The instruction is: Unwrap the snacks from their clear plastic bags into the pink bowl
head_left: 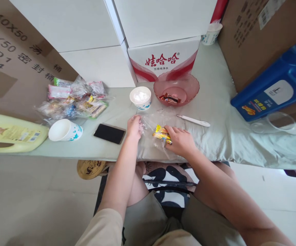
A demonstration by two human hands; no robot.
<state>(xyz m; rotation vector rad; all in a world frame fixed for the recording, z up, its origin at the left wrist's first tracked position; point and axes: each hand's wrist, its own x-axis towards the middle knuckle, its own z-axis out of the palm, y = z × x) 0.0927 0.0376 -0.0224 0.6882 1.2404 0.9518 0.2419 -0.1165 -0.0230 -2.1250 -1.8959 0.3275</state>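
Note:
My left hand (134, 127) is closed on the crumpled edge of a clear plastic bag (148, 147) lying on the cloth. My right hand (181, 140) has its fingers wrapped round yellow-wrapped candies (161, 132) at the bag; whether they are inside it or on top I cannot tell. Behind the bag is a pink see-through bowl (185, 89) holding a few dark red wrapped sweets (170, 98). A paper cup (140, 105) filled with something white and clear stands left of the bowl. Beyond my right hand lies a white craft knife (194, 121).
A black phone (109, 133), a tilted paper cup (67, 130) and a heap of bagged snacks (77, 97) lie to the left. A yellow bottle (16, 133) and blue bottle (273, 82) flank the table. Cartons (163, 58) line the back; a clear cup (281, 121) lies right.

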